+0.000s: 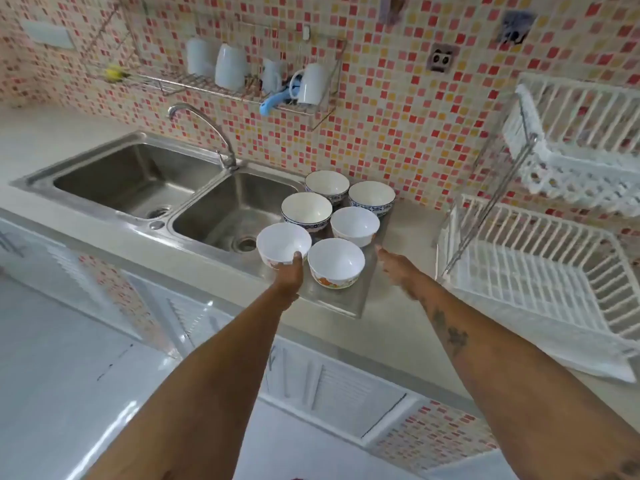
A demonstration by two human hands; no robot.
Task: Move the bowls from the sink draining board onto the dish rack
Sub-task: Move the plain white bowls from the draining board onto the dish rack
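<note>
Stainless steel draining board (pixel 349 299), at the sink's three o'clock side: six bowls are being stored on it in three pairs, none yet on the white plastic dish rack (pixel 540 271), which is standing empty on the counter well apart at three o'clock of the group.

Item one, near-left white bowl (pixel 283 243), at seven o'clock of the group: it is being gripped by the left hand (pixel 289 277), thumb over the near rim, fingers hidden beneath; it cannot be told whether it is resting or lifted.

Item two, orange-patterned bowl (pixel 336 262), just beside item one: it is being approached by the right hand (pixel 398 268), which is extended flat, fingers loosely spread, holding nothing, apart from the bowl at its three o'clock.

Items three to six: plain white bowl (pixel 355 225), three blue-rimmed bowls (pixel 306 211), all untouched.

Handling advice: item one is best being raised straight up, clear of its neighbour's rim, before being carried toward three o'clock. A wet glazed wall is probably slippery, so support under the base is being recommended.
</note>
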